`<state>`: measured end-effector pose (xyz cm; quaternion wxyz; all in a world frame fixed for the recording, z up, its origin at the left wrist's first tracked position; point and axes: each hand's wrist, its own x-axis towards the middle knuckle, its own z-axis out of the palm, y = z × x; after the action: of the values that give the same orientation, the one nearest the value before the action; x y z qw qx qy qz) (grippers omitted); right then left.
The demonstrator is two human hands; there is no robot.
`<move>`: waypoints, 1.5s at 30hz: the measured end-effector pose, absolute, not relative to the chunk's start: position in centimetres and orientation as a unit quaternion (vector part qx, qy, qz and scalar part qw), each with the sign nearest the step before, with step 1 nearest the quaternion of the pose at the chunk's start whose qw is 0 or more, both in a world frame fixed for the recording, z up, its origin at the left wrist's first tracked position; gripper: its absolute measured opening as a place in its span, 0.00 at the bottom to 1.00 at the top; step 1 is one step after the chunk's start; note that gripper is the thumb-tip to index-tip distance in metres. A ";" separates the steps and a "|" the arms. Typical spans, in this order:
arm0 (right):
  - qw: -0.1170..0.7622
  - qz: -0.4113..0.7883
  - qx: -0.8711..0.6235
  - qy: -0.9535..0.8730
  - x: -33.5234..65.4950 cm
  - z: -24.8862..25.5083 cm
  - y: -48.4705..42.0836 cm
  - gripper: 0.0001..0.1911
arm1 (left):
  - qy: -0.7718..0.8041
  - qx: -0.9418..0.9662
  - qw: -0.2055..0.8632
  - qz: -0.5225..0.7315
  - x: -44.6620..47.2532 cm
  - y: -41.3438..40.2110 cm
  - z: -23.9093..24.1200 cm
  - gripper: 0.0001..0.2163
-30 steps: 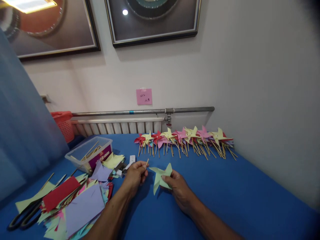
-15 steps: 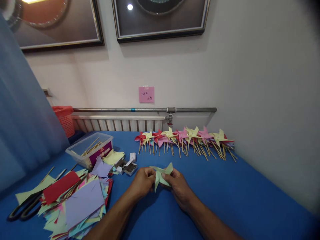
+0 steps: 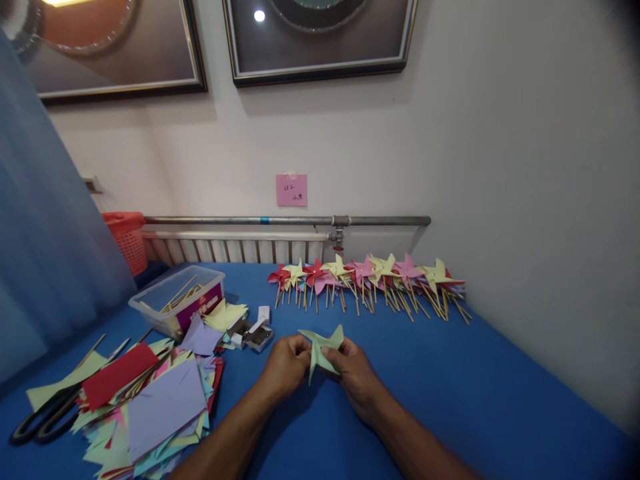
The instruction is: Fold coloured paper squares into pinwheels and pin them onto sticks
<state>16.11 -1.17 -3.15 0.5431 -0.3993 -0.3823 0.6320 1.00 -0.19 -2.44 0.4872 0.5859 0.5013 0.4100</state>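
A pale green paper pinwheel (image 3: 324,348) is held between both hands above the blue table (image 3: 450,387). My right hand (image 3: 357,373) is closed on its right side, the thumb pressing on the folded middle. At its left edge, my left hand (image 3: 290,363) pinches the paper with thumb and fingers; whether a pin is between them I cannot tell. Left of my left hand lie small opened boxes (image 3: 260,339) of metal pins. Finished pinwheels on wooden sticks (image 3: 385,267) lie in a row at the back.
A pile of coloured paper (image 3: 167,407) lies at the left, with black-handled scissors (image 3: 45,417) beside it. Behind it stands a clear plastic box (image 3: 145,297) holding wooden sticks. A red basket (image 3: 133,250) and a blue curtain (image 3: 45,220) are farther left. Metal pipes (image 3: 300,221) run along the wall.
The pinwheel's lower blade looks narrower and the paper is tilted slightly differently. Both hands stay in nearly the same place, and the view has shifted slightly.
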 end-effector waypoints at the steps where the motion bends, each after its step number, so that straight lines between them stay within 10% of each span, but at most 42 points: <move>1: 0.543 0.631 -0.400 -0.383 16.1 -3.2 -1.2 0.18 | 0.500 0.585 0.490 0.410 1.0 -0.2 -2.5 0.08; 45: 0.555 0.639 -0.383 -0.370 15.9 -3.0 -1.3 0.18 | 0.530 0.617 0.419 0.403 1.2 -0.3 -2.7 0.06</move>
<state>15.94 -1.28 -3.00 0.5551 -0.3833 -0.3697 0.6389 1.17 -0.34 -2.66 0.4190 0.6170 0.5302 0.4032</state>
